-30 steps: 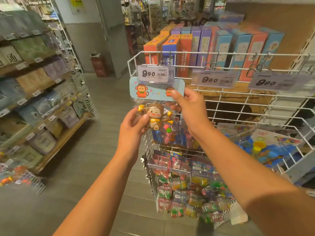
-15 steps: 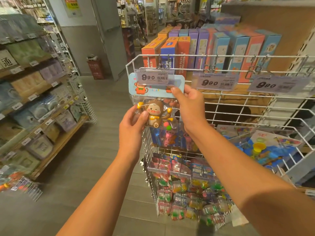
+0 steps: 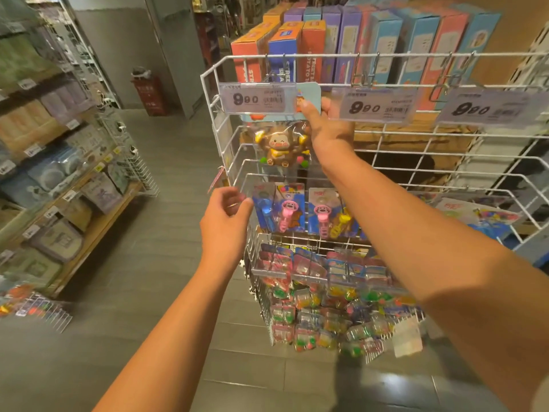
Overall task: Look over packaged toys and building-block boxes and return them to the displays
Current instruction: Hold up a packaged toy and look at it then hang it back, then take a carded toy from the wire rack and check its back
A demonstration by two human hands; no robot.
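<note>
The monkey toy packet [image 3: 282, 144] hangs at the top left of the white wire rack [image 3: 386, 56], its pale blue header card tucked just behind the leftmost price tag [image 3: 257, 98]. The right hand [image 3: 329, 126] pinches the right edge of that card, thumb in front and fingers behind, right beside the tag. The left hand [image 3: 224, 224] is below the tag and apart from the packet, fingers loosely bent and holding nothing, close to the carded bubble wands [image 3: 279, 206] on the tier beneath.

Whether the card's hole is properly seated on its hook cannot be told, since the tag hides it (and the packet is blurred there).

That hidden hook is, in my judgement, the main risk. If the right hand lets go before the card is fully threaded, the packet could slip off and drop onto the wands or the small packets [image 3: 326, 307] further below the tag, or through to the floor [image 3: 148, 263]. Pushing the card sideways could also bend it against the tag holder, or knock the tag loose from its wire. With the left hand off the packet, nothing steadies the bag's weight underneath, so it may swing and tug at the card.
</note>
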